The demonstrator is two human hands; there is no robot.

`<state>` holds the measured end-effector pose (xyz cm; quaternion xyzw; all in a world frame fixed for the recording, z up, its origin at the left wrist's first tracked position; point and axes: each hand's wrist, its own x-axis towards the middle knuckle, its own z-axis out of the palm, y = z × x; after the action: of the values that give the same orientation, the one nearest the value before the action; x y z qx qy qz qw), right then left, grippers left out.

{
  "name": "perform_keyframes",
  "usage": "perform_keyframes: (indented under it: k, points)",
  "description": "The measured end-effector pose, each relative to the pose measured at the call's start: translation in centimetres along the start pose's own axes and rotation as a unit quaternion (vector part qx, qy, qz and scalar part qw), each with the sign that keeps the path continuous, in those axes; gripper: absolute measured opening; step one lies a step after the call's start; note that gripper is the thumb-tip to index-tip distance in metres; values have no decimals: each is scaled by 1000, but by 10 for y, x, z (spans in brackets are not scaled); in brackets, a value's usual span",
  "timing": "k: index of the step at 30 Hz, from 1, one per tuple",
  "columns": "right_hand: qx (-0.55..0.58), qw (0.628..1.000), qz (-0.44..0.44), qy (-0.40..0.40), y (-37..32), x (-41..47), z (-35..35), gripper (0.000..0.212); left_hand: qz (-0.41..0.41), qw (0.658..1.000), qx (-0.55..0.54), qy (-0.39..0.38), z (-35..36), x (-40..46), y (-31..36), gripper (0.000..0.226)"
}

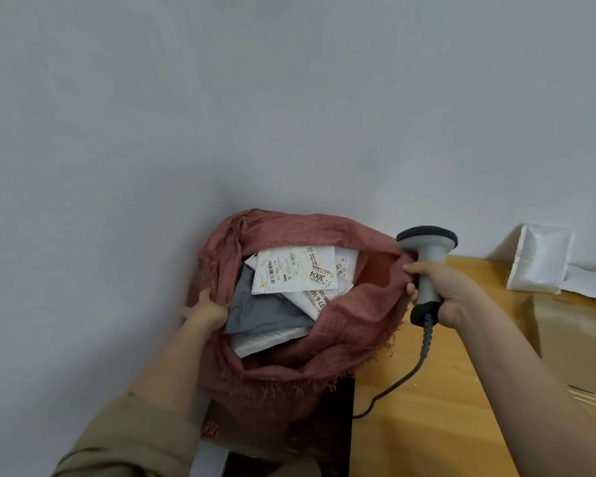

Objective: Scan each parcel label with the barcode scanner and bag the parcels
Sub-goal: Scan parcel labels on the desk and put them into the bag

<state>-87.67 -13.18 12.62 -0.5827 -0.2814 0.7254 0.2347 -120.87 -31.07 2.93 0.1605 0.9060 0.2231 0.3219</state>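
Scanner (427,270) upright in right grip (453,301)

2 arms came into view from below. The left arm (166,366) wore an olive-khaki sleeve (128,438) of plain woven cloth, pushed up past the wrist, its cuff bunched in soft folds, so the forearm was bare from there to the left hand (205,313). The right arm (516,366) was bare along all of its visible length, with no sleeve edge in view, down to the right hand (451,297). Neither hand wore a glove, and no ring, watch or band showed on either wrist or finger.
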Motion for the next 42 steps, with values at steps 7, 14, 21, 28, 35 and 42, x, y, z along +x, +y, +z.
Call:
perform_keyframes:
  k: [7,14,21,28,35,42]
  points:
    - [17,999,-26,-28,-4,-18,0,12,-71,928,-364,39,-36,-21,-12,26]
    - [153,977,-128,-80,-29,-38,-2,14,-49,895,-437,69,-112,-43,18,30]
    - [132,984,-72,-90,-9,-42,6,20,108,924,167,328,-47,-61,38,40]
    - [90,984,-93,-125,-11,-44,12,20,430,845,318,-9,84,-65,115,50]
    - [132,975,-132,-124,-34,-37,-9,31,283,868,405,-55,121,-31,94,64]
    - [167,969,-150,-102,-48,-23,-5,16,185,938,278,-98,51,2,55,65]
